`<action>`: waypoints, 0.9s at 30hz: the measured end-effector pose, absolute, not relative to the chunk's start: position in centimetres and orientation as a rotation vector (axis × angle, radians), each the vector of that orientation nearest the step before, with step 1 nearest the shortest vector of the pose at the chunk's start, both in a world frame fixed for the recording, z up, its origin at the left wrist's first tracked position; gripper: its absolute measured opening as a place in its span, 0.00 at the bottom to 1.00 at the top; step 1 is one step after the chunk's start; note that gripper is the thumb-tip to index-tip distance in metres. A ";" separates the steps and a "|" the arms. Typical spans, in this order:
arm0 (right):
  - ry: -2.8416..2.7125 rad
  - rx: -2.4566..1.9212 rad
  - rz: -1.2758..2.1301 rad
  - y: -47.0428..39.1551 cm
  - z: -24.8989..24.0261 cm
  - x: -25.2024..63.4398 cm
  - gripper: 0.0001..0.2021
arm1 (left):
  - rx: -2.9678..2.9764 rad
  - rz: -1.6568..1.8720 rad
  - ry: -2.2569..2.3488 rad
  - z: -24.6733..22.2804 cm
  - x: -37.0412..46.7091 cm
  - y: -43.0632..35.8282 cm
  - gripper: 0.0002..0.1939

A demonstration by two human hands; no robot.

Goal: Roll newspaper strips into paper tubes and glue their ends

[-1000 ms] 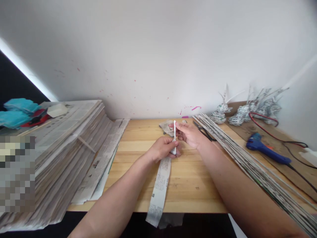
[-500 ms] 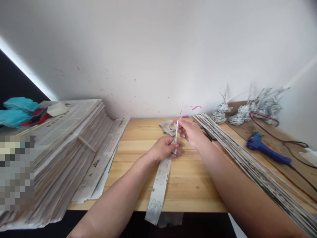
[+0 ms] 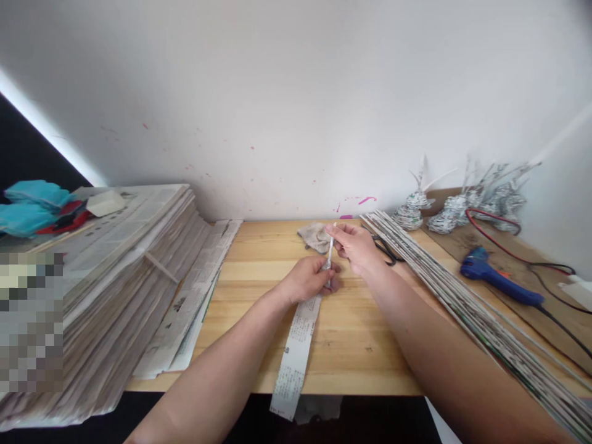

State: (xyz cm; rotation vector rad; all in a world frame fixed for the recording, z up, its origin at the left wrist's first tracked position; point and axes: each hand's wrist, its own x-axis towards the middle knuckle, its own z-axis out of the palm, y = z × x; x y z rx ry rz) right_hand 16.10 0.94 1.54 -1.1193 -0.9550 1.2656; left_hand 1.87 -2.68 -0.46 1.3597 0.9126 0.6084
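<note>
The strip [image 3: 300, 345] is of printed paper; its upper end lies in the left hand [image 3: 305, 279], and its tail runs toward the person and hangs over the near edge of the table [image 3: 370, 370]; from the same hand a thin tube [image 3: 330, 251] rises to the right hand [image 3: 361, 248]. The left fingers are bent and pinch the paper where strip and tube meet, but the exact contact is partly hidden; the right thumb and forefinger are pressed together on the top of the tube, while its other fingers are curled.

In my judgement, the weak place is the left pinch; if it becomes loose, the paper may unwind, or the tube may become uneven, because the flat part can slide out of its angle. If the right fingers press too hard, the thin tube may flatten or bend; if they turn it against a firm left grip, the paper may crease or tear. The hanging tail could also be a cause of trouble; a sleeve or a knee may catch it and pull the strip sideways.

The rag [image 3: 312, 237] lies close behind the hands, and the scissors [image 3: 391, 251] lie beside the right hand, partly hidden; a wide movement of this hand could touch them, or disturb the bundle of rods [image 3: 444, 297] beyond.
</note>
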 end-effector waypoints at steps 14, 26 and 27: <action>-1.140 -1.168 1.162 0.9 1.3 16.1 0.20 | 1.394 0.631 0.949 -0.5 1.9 -2.5 0.09; -1.195 -1.173 1.092 0.7 1.5 16.2 0.23 | 1.342 0.696 1.037 0.1 1.9 -2.7 0.13; -1.192 -1.169 1.166 0.8 1.5 16.2 0.24 | 1.287 0.693 1.016 0.2 1.9 -2.7 0.14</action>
